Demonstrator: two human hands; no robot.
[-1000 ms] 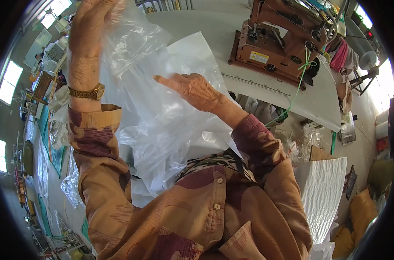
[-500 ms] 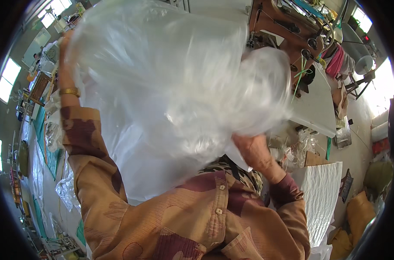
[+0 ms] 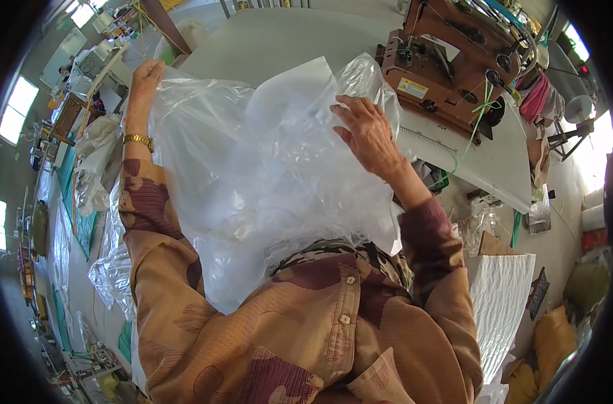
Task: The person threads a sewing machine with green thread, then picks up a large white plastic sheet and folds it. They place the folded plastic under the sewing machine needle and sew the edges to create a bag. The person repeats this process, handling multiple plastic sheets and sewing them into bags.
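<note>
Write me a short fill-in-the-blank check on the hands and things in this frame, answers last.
The left hand holds an edge of a transparent sheet made of ____.
The hand with spread fingers is the ____ one.
The gold band circles the ____ wrist.
The string hanging on the brown machine is ____.

Missing words: plastic; right; left; green.
</note>
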